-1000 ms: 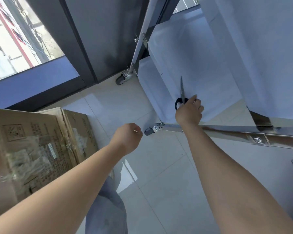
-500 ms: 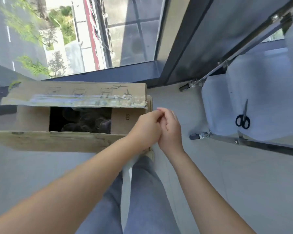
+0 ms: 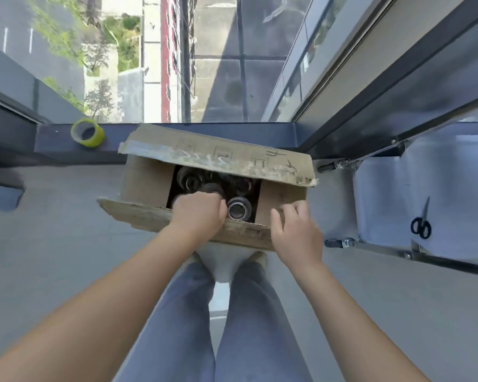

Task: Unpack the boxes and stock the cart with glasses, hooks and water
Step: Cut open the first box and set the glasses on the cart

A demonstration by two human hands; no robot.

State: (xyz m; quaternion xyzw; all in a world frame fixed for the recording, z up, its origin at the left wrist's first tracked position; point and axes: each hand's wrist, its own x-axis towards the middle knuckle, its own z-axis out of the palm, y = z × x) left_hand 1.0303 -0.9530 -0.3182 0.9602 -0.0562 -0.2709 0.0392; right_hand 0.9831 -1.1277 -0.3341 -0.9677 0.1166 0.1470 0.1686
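Note:
An open cardboard box point(image 3: 146, 183) stands on the floor in front of my feet, its flaps spread. Inside it several dark glasses point(image 3: 239, 208) stand upright, rims up. My left hand point(image 3: 198, 213) reaches into the box with fingers curled down over a glass; the glass under it is mostly hidden. My right hand point(image 3: 297, 232) hovers over the box's near right flap, fingers apart and holding nothing. The cart point(image 3: 384, 188), with a white-lined lower shelf and steel frame, stands to the right of the box.
Black scissors point(image 3: 421, 224) lie on the cart's lower shelf. A roll of green tape point(image 3: 87, 132) sits on the dark window sill at the back left. Floor-to-ceiling glass lies behind the box. Grey floor stretches to the left.
My view swung from the cart to the box. My right hand left the scissors on the shelf. Both hands then moved from the box's right end to over its opening.

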